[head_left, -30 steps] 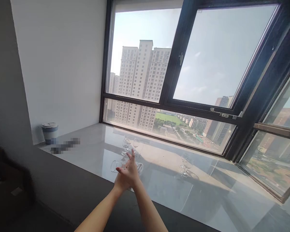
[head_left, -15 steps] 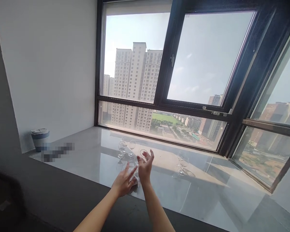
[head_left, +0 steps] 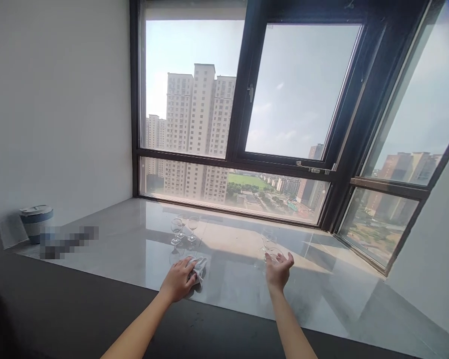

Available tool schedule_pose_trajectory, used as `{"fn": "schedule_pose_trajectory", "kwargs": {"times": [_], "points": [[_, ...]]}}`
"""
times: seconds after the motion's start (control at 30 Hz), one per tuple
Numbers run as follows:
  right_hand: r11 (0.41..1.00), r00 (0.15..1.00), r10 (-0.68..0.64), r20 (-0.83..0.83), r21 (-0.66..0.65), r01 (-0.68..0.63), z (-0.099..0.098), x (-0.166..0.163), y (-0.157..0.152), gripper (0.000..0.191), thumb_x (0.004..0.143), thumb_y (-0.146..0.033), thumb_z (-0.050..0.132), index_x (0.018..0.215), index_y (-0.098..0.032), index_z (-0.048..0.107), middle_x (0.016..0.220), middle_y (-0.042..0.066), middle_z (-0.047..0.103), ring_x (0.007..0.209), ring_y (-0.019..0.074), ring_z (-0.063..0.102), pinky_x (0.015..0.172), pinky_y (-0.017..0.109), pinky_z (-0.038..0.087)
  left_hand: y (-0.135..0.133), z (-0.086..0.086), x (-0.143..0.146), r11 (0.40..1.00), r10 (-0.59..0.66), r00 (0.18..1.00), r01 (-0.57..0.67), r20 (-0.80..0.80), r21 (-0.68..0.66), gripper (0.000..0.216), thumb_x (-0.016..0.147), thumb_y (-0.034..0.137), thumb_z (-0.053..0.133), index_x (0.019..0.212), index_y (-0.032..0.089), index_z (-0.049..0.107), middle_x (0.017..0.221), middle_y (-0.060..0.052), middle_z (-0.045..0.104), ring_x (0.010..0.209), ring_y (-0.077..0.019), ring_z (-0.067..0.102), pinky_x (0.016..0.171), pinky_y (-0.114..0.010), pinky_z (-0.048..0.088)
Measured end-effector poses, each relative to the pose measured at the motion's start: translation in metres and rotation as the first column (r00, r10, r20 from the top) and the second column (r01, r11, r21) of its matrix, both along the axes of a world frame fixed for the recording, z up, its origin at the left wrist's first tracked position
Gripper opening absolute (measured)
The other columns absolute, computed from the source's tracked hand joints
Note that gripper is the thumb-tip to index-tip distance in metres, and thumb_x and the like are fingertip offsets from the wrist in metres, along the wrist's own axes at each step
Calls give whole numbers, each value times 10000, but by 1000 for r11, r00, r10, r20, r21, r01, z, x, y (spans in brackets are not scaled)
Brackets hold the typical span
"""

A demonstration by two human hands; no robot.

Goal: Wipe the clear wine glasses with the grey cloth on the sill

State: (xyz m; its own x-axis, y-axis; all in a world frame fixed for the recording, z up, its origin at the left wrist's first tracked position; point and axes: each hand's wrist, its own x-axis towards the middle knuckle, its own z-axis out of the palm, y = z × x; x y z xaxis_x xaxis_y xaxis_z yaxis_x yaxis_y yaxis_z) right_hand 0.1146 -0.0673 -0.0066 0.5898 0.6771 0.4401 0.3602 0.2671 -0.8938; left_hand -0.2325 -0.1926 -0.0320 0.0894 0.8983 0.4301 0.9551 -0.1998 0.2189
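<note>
My left hand [head_left: 178,281] rests near the front of the glossy sill, its fingers closed on a crumpled white cloth [head_left: 199,268]. Further right, my right hand [head_left: 279,273] curls its fingers around a clear stemmed glass [head_left: 274,253]; much of that glass is hidden by the hand. Just behind it stands another clear glass [head_left: 267,235], faint against the bright surface. A group of stemmed glasses stands upright beyond my left hand, among them a front one [head_left: 176,229] and one to its right [head_left: 192,228].
The shiny sill [head_left: 232,279] ends at a front edge close to my forearms. At the far left a blue and white lidded cup [head_left: 37,222] stands against the wall, beside a blurred-out patch. Dark-framed windows [head_left: 232,162] border the back and right.
My right hand has moved right with the stemmed glass, away from my left hand, to the glass standing there. My left hand has settled over the cloth. The view has shifted slightly right.
</note>
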Motion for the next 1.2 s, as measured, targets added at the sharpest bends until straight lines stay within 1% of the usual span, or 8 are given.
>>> {"fn": "schedule_pose_trajectory", "kwargs": {"times": [0.63, 0.73, 0.83, 0.9, 0.97, 1.03, 1.1, 1.2], "points": [[983, 981, 178, 82, -55, -174, -15, 26, 33, 909, 701, -666, 577, 1400, -221, 203, 1326, 163, 532, 1198, 300, 526, 920, 404, 434, 2, 0, -1, 1000, -9, 1000, 9, 7, -4, 389, 915, 398, 404, 1255, 277, 549, 1334, -53, 543, 1224, -252, 486, 1030, -402, 376], [995, 985, 95, 145, -46, -89, -10, 27, 29, 948, 685, -681, 587, 1406, -182, 229, 1339, 197, 494, 1211, 344, 485, 936, 449, 412, 3, -1, -2, 1000, -8, 1000, 8, 29, 6, 383, 907, 396, 419, 1247, 290, 559, 1327, -49, 552, 1222, -251, 491, 1023, -397, 378], [986, 959, -144, 244, 117, 118, -3, 15, 10, 909, 714, -654, 589, 1391, -125, 293, 1364, 248, 407, 1278, 391, 371, 1015, 527, 320, 4, -3, -3, 1000, -14, 999, 13, 51, 10, 384, 903, 398, 428, 1245, 280, 557, 1317, -60, 563, 1225, -262, 492, 1022, -406, 375], [962, 922, -213, 322, 234, 141, 2, -3, -10, 789, 784, -572, 556, 1387, -129, 306, 1364, 239, 383, 1307, 384, 322, 1044, 554, 275, 3, -5, -4, 1000, -14, 996, 13, 86, 6, 429, 896, 399, 444, 1296, 258, 506, 1298, -81, 575, 1209, -270, 508, 1010, -412, 382], [965, 902, -91, 423, 259, -24, 4, -29, -31, 629, 847, -445, 501, 1379, -165, 314, 1314, 195, 431, 1275, 344, 368, 1035, 540, 306, 2, -7, -5, 1000, 2, 989, -3, 149, 5, 521, 877, 411, 481, 1363, 234, 416, 1275, -99, 587, 1167, -270, 539, 978, -404, 406], [947, 852, 148, 501, 175, -268, 3, -60, -52, 533, 872, -337, 462, 1369, -206, 321, 1225, 141, 500, 1174, 290, 463, 989, 485, 384, 1, -8, -7, 997, 63, 972, -69, 227, 18, 571, 866, 435, 497, 1376, 214, 368, 1282, -108, 576, 1134, -264, 558, 930, -387, 436], [882, 763, 387, 518, 35, -470, 0, -94, -69, 535, 870, -292, 470, 1378, -224, 316, 1142, 107, 546, 1070, 252, 527, 910, 414, 454, 2, -8, -9, 985, 150, 948, -167, 281, 37, 461, 882, 430, 458, 1279, 195, 450, 1272, -112, 566, 1121, -256, 558, 896, -371, 451], [766, 618, 592, 518, -121, -632, -4, -143, -86, 602, 835, -268, 529, 1400, -233, 325, 1160, 97, 567, 1077, 244, 541, 908, 379, 462, 3, -4, -11, 967, 232, 936, -252, 265, 43, 273, 904, 360, 386, 957, 190, 594, 1152, -100, 596, 1063, -238, 564, 886, -362, 443]]}}
